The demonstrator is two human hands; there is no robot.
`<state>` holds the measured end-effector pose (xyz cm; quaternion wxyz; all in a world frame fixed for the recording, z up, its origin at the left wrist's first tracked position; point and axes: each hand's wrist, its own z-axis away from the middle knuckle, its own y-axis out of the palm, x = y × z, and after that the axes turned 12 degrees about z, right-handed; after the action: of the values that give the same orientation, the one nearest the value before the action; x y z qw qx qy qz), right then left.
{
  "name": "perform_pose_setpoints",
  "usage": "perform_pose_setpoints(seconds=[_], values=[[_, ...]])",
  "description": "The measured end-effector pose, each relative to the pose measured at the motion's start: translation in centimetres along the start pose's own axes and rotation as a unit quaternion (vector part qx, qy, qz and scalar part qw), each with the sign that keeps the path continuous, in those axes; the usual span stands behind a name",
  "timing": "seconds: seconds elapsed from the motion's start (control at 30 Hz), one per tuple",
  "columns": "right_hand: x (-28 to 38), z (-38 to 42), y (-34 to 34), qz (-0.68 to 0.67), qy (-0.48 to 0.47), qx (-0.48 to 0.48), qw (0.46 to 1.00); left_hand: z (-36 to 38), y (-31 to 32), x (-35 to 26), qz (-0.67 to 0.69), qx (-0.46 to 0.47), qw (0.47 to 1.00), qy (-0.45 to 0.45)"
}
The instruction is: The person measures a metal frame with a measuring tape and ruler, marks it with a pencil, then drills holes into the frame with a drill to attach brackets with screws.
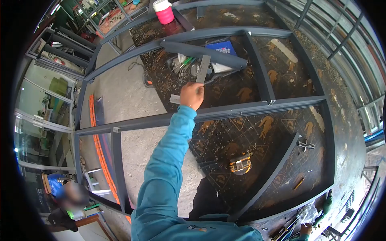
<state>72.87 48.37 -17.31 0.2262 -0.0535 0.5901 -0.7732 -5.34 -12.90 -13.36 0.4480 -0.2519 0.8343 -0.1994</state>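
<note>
My left hand (pixel 192 96) reaches forward, fingers curled around the lower end of a flat grey metal strip (pixel 204 69) with small holes along it. A short pale metal end (pixel 175 99) shows left of the fist; whether it belongs to the same piece is hidden by the hand. Beneath the arm runs a dark grey metal frame (pixel 148 121) with several crossbars. My right hand (pixel 305 229), at the lower right edge, is beside a pile of hand tools (pixel 286 231); its fingers are too small and partly hidden to read.
A loose dark bar (pixel 205 54) lies across a tray of small tools (pixel 187 68) near a blue box (pixel 222 48). A yellow tape measure (pixel 240 164) and a pencil (pixel 298 183) rest on the black board. A red-and-white jug (pixel 164 12) stands behind; another person (pixel 60 186) is at left.
</note>
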Motion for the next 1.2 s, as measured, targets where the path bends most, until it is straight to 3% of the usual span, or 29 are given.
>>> perform_pose_setpoints(seconds=[0.13, 0.2, 0.27, 0.3, 0.33, 0.4, 0.43, 0.47, 0.53, 0.57, 0.63, 0.67, 0.7, 0.73, 0.77, 0.83, 0.9, 1.13, 1.2], values=[[-0.9, -0.5, 0.9, 0.005, -0.001, -0.025, 1.0, -4.6, 4.9, -1.3, -0.192, 0.059, 0.979, 0.009], [-1.3, 0.1, -0.5, 0.057, 0.011, 0.0, 0.998, -6.4, 8.0, 2.2, -0.287, 0.069, 0.955, 0.01], [-2.6, 2.4, -1.0, 0.107, 0.035, 0.038, 0.993, -7.9, 9.4, 3.0, -0.295, 0.03, 0.955, -0.01], [-3.6, 4.0, -0.8, 0.133, 0.048, 0.063, 0.988, -8.1, 9.2, 2.1, -0.315, -0.004, 0.949, 0.021], [-5.0, 5.9, -0.4, -0.042, 0.035, -0.016, 0.998, -8.7, 9.1, 1.4, -0.332, 0.037, 0.942, -0.034], [-5.3, 8.1, 0.4, -0.008, 0.021, -0.135, 0.991, -8.8, 9.6, 2.9, -0.363, 0.039, 0.93, -0.029], [-2.5, 9.7, -2.2, 0.007, 0.059, -0.085, 0.995, -9.3, 8.8, 0.7, -0.36, 0.065, 0.928, -0.069], [0.6, 11.7, -4.8, -0.02, 0.077, -0.074, 0.994, -9.2, 8.4, -0.3, -0.314, 0.014, 0.948, -0.043], [0.1, 12.1, -3.9, -0.052, 0.079, -0.08, 0.992, -9.8, 8.5, 1.3, -0.149, -0.03, 0.987, 0.049], [-0.6, 12.0, -2.9, -0.049, 0.082, -0.074, 0.993, -9.6, 7.8, -0.6, -0.082, -0.027, 0.995, 0.053], [-1.7, 12.1, -0.9, 0.051, 0.004, -0.189, 0.981, -8.2, 6.1, -5.6, -0.004, 0.027, 0.994, 0.109], [-2.1, 12.2, -0.6, 0.051, 0.005, -0.186, 0.981, -7.0, 5.9, -8.2, 0.051, 0.061, 0.987, 0.137], [-1.7, 12.2, -0.6, 0.005, 0.034, -0.163, 0.986, -5.4, 6.5, -10.1, 0.144, 0.09, 0.981, 0.096], [-1.2, 12.1, -1.0, -0.041, 0.061, -0.139, 0.988, -4.1, 7.1, -11.8, 0.155, 0.095, 0.97, 0.16], [-1.0, 11.5, -1.5, -0.045, 0.036, -0.118, 0.991, -3.2, 6.6, -14.7, 0.142, 0.183, 0.966, 0.118], [1.0, 11.2, -2.6, -0.098, 0.029, -0.143, 0.984, -2.0, 7.1, -18.3, 0.167, 0.285, 0.934, 0.139], [1.6, 10.7, -2.7, -0.157, 0.024, -0.176, 0.972, -1.2, 8.9, -19.2, 0.202, 0.315, 0.907, 0.193], [2.9, 9.8, -1.7, -0.199, 0.017, -0.244, 0.949, 1.1, 12.7, -19.0, 0.14, 0.325, 0.913, 0.202], [2.8, 10.3, -1.8, -0.227, 0.035, -0.184, 0.956, 1.2, 12.6, -19.9, 0.166, 0.323, 0.928, 0.084]])
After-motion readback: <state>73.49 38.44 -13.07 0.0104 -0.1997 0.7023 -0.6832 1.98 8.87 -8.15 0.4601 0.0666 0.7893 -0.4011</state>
